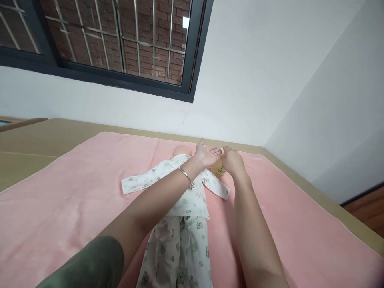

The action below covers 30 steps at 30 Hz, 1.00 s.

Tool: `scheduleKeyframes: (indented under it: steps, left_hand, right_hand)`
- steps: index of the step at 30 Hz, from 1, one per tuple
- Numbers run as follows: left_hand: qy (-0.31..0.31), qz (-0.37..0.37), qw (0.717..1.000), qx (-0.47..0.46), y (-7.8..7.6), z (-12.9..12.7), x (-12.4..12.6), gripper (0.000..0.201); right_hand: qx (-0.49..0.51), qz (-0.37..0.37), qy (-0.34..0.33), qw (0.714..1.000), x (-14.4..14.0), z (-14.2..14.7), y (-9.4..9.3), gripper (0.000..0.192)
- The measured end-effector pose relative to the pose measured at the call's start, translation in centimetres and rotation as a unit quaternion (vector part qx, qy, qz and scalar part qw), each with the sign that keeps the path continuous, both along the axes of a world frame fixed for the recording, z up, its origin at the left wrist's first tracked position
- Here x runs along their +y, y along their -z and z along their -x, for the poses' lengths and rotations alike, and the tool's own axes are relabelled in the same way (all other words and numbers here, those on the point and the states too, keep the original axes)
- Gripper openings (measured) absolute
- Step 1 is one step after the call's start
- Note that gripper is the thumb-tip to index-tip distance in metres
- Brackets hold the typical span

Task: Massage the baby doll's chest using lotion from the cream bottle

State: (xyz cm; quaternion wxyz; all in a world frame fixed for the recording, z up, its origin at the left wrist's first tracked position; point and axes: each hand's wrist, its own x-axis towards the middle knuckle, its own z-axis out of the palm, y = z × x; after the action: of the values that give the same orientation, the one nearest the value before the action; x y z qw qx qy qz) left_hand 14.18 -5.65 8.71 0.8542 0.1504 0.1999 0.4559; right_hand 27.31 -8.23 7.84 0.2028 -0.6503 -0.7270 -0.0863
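Observation:
My left hand (207, 155) is stretched across a baby doll, palm turned up and fingers spread, with nothing visible in it. The doll (182, 150) lies on its back in white printed pajamas (192, 202), mostly covered by my left forearm. Beside the doll's shoulder is a bottle of yellowish liquid with dark print (219, 170). My right hand (234, 161) is curled at the bottle's upper end, its fingertips close to my left fingers. The bottle's top is hidden by my hands.
A pink mat (90, 172) covers much of the tan surface (36, 138) beneath the doll. Behind stands a white wall (240, 80) with a dark-framed, barred window (129, 44). One pajama sleeve (138, 182) reaches out to the left.

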Motion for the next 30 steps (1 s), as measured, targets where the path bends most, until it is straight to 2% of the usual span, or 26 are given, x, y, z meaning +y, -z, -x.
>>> scheduleKeyframes:
  steps: [4, 8, 12, 19, 25, 30]
  left_hand:
    - [0.001, -0.005, 1.0, 0.003, 0.2, -0.4, 0.4, 0.084]
    - [0.0, -0.018, 0.999, 0.032, 0.1, 0.5, -0.7, 0.084]
    - [-0.008, -0.026, 0.997, 0.072, -0.3, 3.1, -3.1, 0.079]
    - [-0.024, -0.033, 0.991, 0.125, -0.9, 8.5, -7.5, 0.078]
    - [-0.04, -0.039, 0.989, 0.139, -0.8, 10.3, -7.5, 0.078]
    - [-0.05, -0.045, 0.99, 0.122, -1.6, 10.8, -7.8, 0.075]
  right_hand:
    - [-0.035, 0.01, 0.029, 0.999, 0.0, 0.7, -0.5, 0.05]
    - [0.023, 0.045, 0.089, 0.995, 0.3, 1.3, -1.5, 0.05]
    - [0.086, 0.066, 0.125, 0.986, 0.5, 1.5, -2.1, 0.055]
    - [0.093, 0.02, 0.132, 0.987, 0.8, 2.0, -1.4, 0.054]
    - [0.108, 0.045, 0.157, 0.981, 0.3, 2.3, -1.7, 0.057]
    - [0.112, 0.044, 0.158, 0.98, 0.0, 2.3, -1.7, 0.058]
